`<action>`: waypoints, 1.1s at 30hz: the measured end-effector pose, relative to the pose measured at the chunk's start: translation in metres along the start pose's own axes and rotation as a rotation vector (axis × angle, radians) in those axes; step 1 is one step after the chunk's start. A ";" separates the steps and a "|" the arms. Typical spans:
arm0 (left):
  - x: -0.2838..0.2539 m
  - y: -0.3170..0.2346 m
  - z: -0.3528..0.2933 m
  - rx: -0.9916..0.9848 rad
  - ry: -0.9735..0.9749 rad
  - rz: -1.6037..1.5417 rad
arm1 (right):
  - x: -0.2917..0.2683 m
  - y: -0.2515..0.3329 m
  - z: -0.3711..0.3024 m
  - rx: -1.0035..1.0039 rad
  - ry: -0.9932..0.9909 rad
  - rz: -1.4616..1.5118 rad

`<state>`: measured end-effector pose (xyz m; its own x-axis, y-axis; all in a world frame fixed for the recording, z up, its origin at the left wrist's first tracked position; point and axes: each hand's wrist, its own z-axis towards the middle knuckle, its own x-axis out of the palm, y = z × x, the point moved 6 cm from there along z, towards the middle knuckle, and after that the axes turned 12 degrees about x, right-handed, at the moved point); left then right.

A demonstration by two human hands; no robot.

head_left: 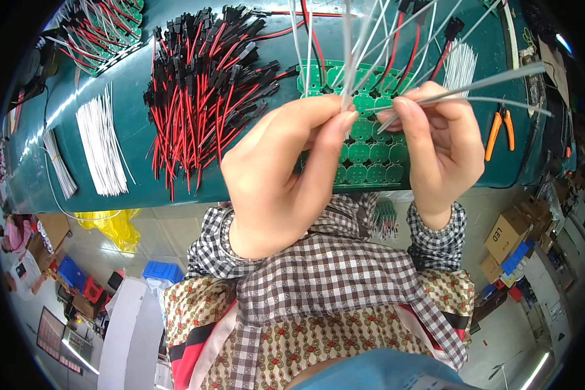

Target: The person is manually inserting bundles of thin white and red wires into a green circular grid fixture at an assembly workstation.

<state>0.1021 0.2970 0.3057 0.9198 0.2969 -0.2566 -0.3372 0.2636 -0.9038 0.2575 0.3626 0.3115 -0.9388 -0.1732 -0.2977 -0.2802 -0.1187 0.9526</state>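
Both of my hands are raised over a panel of green circuit boards [375, 173]. My left hand [286, 169] pinches thin white wires [348, 58] between thumb and forefinger, and they stand up from the fingertips. My right hand [439, 146] is closed with thumb and fingers around a few more pale wires [494, 79], whose long ends fan out to the right. Their short ends point toward my left fingertips. Behind my hands, several white wires and red-and-black leads [406, 58] with black connectors rise from the panel. My hands hide part of the boards.
Left of my hands lies a big heap of red-and-black connector leads [201, 97]. Bundles of white wire [102, 146] lie farther left, another white bundle [460, 65] at back right. Orange-handled cutters [500, 133] rest on the right. A wired green panel [110, 32] sits far left.
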 end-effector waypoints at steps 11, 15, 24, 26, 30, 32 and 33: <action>0.001 0.002 0.001 -0.029 -0.053 -0.019 | 0.003 -0.001 -0.003 -0.071 0.004 -0.057; 0.000 0.000 0.001 -0.033 -0.052 -0.008 | 0.002 -0.001 -0.003 -0.096 0.004 -0.059; 0.004 0.006 0.003 0.044 -0.150 -0.016 | 0.009 0.009 0.000 -0.149 0.036 -0.156; 0.004 0.005 0.003 0.053 -0.154 -0.008 | 0.008 0.007 0.001 -0.126 0.035 -0.156; 0.003 0.004 0.003 0.079 -0.156 0.028 | 0.008 0.003 0.001 -0.072 0.023 -0.106; 0.002 0.004 0.003 0.079 -0.161 0.031 | 0.007 0.002 0.000 -0.061 0.020 -0.113; 0.002 0.004 0.003 0.080 -0.166 0.034 | 0.007 0.002 0.000 -0.061 0.019 -0.114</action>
<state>0.1024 0.3015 0.3029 0.8642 0.4524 -0.2204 -0.3885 0.3215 -0.8635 0.2500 0.3613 0.3110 -0.8976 -0.1737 -0.4052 -0.3713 -0.1980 0.9072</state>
